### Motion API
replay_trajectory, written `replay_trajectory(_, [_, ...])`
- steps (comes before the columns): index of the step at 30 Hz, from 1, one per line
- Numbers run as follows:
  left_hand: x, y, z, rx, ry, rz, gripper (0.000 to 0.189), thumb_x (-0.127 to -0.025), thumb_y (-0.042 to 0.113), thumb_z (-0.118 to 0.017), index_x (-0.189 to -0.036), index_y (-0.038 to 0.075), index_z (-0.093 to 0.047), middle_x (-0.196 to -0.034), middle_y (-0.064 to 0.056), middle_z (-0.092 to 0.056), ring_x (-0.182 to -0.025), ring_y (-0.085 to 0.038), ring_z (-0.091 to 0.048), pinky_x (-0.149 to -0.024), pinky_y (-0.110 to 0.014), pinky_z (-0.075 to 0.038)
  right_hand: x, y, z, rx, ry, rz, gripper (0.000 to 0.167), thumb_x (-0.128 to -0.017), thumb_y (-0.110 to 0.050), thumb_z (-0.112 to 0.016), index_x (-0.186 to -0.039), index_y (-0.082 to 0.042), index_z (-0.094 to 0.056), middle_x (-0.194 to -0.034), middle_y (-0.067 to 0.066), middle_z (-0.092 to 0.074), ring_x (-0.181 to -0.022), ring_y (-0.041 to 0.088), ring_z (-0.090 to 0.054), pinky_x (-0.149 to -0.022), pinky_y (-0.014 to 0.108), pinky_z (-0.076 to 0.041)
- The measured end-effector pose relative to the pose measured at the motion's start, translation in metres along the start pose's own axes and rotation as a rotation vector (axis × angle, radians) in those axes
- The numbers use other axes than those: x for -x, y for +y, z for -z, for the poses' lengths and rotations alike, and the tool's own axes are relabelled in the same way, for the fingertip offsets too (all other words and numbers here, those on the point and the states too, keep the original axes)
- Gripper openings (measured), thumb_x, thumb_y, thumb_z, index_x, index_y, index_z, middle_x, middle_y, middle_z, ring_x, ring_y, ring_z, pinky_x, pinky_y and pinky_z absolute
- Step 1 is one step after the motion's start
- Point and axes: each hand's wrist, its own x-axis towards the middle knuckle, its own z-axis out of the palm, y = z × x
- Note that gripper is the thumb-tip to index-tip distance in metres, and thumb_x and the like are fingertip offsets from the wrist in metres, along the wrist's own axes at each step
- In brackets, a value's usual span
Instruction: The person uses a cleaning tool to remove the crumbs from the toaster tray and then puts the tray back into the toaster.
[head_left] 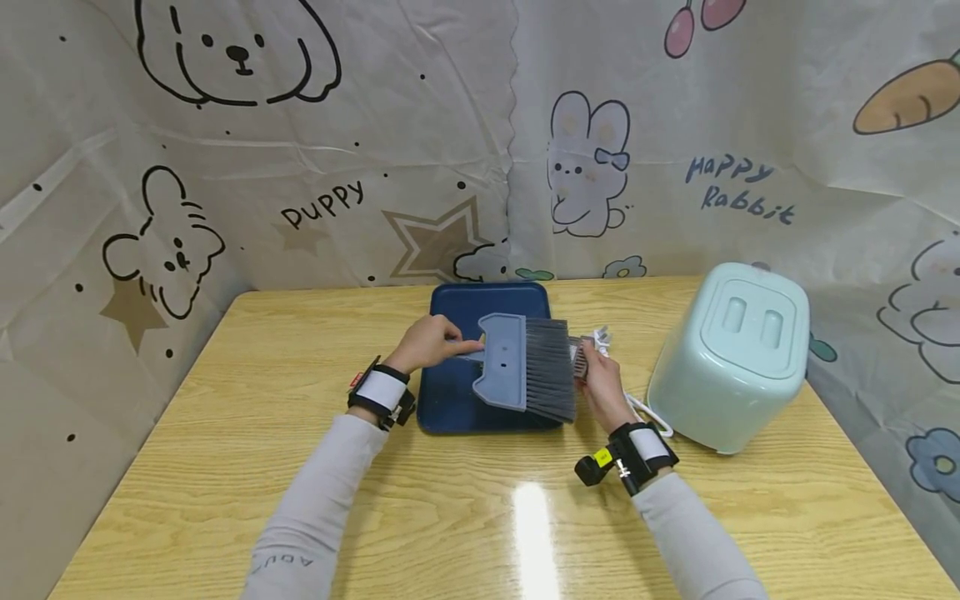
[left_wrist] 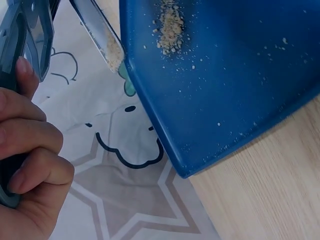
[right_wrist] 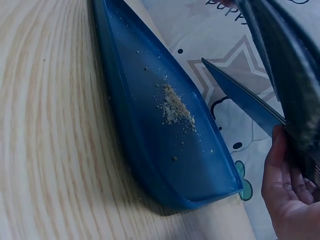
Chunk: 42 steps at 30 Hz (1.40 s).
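My left hand (head_left: 431, 343) grips the handle of a grey-blue hand brush (head_left: 504, 360), its dark bristles pointing right. In my right hand (head_left: 603, 385) is a thin metal crumb tray (right_wrist: 245, 97), pinched at one end between thumb and fingers. The brush head covers most of that tray in the head view. Crumbs lie at the tray's far end in the left wrist view. Both are held above a dark blue serving tray (head_left: 450, 417), where a small heap of crumbs (right_wrist: 176, 106) and scattered bits lie.
A pale green toaster (head_left: 727, 358) with a slotted top stands on the right of the wooden table (head_left: 285, 467). Its white cord (head_left: 645, 410) and plug (head_left: 602, 337) lie between it and the blue tray. A printed cloth (head_left: 442, 125) hangs behind.
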Motion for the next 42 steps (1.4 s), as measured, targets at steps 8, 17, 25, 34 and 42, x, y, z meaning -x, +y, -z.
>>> replay_trajectory(8, [0.002,-0.002,0.005,-0.033,0.001,0.055,0.058,-0.090,0.034,-0.071,-0.047,0.016,-0.036,-0.047,0.010,-0.023,-0.042,-0.006,-0.021,-0.049,-0.023,-0.019,-0.001,0.001,0.003,-0.015,-0.035,0.023,0.051,-0.108,-0.026,-0.030,-0.142,0.012,-0.036,-0.128,0.026,-0.047,-0.080,0.000,-0.059,-0.076,0.018,-0.050])
replay_trajectory(17, [0.007,-0.006,0.011,-0.081,-0.003,0.107,0.058,-0.090,0.034,-0.071,-0.047,0.016,-0.036,-0.049,0.008,-0.023,-0.044,-0.006,-0.021,-0.049,-0.023,-0.018,-0.001,0.000,0.005,-0.017,-0.021,0.025,0.048,-0.108,-0.026,-0.030,-0.140,0.009,-0.042,-0.107,0.016,-0.058,-0.074,0.004,-0.061,-0.074,0.022,-0.053])
replay_trajectory(25, [0.012,-0.012,0.018,-0.094,0.009,0.149,0.059,-0.090,0.035,-0.070,-0.047,0.016,-0.034,-0.049,0.008,-0.021,-0.044,-0.006,-0.017,-0.048,-0.023,-0.016,-0.002,0.001,0.008,-0.033,-0.020,0.031,0.051,-0.108,-0.027,-0.031,-0.139,0.012,-0.041,-0.090,0.003,-0.062,-0.071,0.004,-0.062,-0.073,0.022,-0.053])
replay_trajectory(34, [0.016,-0.015,0.027,-0.138,0.012,0.243,0.056,-0.089,0.038,-0.071,-0.047,0.015,-0.041,-0.048,0.008,-0.027,-0.043,-0.006,-0.024,-0.046,-0.021,-0.018,-0.002,0.002,0.009,0.003,-0.016,0.022,0.049,-0.108,-0.027,-0.030,-0.140,0.008,-0.043,-0.107,0.014,-0.061,-0.074,0.004,-0.062,-0.076,0.023,-0.053])
replay_trajectory(42, [0.019,-0.018,0.032,-0.157,0.024,0.316,0.056,-0.088,0.038,-0.071,-0.045,0.015,-0.045,-0.046,0.007,-0.033,-0.042,-0.006,-0.027,-0.044,-0.021,-0.019,-0.004,0.003,0.011,0.008,-0.014,0.030,0.050,-0.108,-0.028,-0.030,-0.139,0.008,-0.043,-0.111,0.017,-0.059,-0.075,0.004,-0.063,-0.078,0.024,-0.053])
